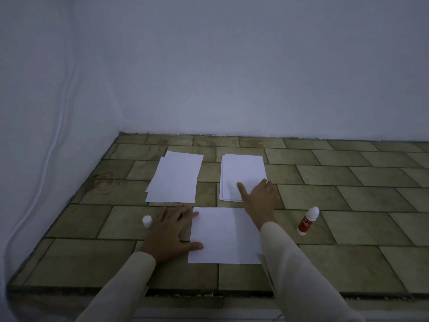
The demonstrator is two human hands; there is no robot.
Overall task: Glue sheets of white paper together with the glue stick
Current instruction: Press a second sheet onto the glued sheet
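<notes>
A single white sheet (pixel 222 235) lies on the tiled surface in front of me. My left hand (pixel 169 231) rests flat beside it, thumb and fingertips touching its left edge. Two small stacks of white paper lie behind: a left stack (pixel 175 180) and a right stack (pixel 241 173). My right hand (pixel 261 198) lies spread on the near right corner of the right stack, and that corner looks slightly lifted at the fingertips. A red and white glue stick (pixel 307 220) lies uncapped to the right. Its white cap (pixel 147 221) stands left of my left hand.
The tiled surface (pixel 348 194) ends at a white wall (pixel 232 77) behind and another at the left. A white cable (pixel 55 135) runs down the left wall. The surface's front edge (pixel 209 292) is close to me.
</notes>
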